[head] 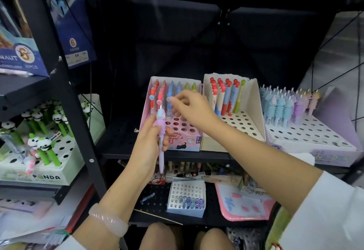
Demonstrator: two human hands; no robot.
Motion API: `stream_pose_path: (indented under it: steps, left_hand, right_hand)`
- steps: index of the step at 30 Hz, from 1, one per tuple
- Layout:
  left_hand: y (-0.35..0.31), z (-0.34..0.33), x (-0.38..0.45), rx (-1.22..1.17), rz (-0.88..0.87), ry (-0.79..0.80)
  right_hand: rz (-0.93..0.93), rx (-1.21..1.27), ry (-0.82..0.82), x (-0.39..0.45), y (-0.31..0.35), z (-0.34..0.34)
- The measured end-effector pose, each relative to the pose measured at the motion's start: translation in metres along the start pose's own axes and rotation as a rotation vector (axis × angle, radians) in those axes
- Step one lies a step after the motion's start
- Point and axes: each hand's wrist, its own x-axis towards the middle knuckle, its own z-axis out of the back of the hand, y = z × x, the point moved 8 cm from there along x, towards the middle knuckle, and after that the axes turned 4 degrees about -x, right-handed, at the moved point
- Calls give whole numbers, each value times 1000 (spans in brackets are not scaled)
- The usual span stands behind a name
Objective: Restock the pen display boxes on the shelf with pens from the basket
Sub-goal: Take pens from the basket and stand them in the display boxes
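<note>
My left hand (146,143) grips a lilac pen with a pale blue top (160,131), held upright in front of the pink display box (183,141). That box holds a back row of red, blue and green pens (171,94) and has several vacant holes in front. My right hand (194,107) reaches over the pink box and its fingertips pinch the top of a blue pen (169,101) standing in the row. To the right stand a cream box (254,115) with red, blue and green pens and a lilac box (315,137) with pastel pens. No basket is in view.
A black shelf post (65,92) rises at the left, with a green panda pen box (49,170) beyond it. On the lower shelf lie a small white holed box (187,196), a pink tray (244,204) and loose pens. My knees (189,238) show at the bottom.
</note>
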Motion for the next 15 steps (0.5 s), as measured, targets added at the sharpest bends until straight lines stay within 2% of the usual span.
stream_pose_path:
  steps: [3,5,8,12,15]
  left_hand:
    - [3,-22,2,18,-24,7]
    - [9,-42,2,40,-30,38]
    - [21,-77,1,95,-32,134]
    - [45,-132,-5,252,-1,346]
    - [57,-170,-13,328,-19,476]
  right_hand:
    - [-88,147,213,-26,-6,-2]
    - [-110,182,221,-39,-11,10]
    - [-107,178,93,-51,-26,49]
    - [-201,311,-184,-62,-69,123]
    - [-239,258,-393,-75,-103,184]
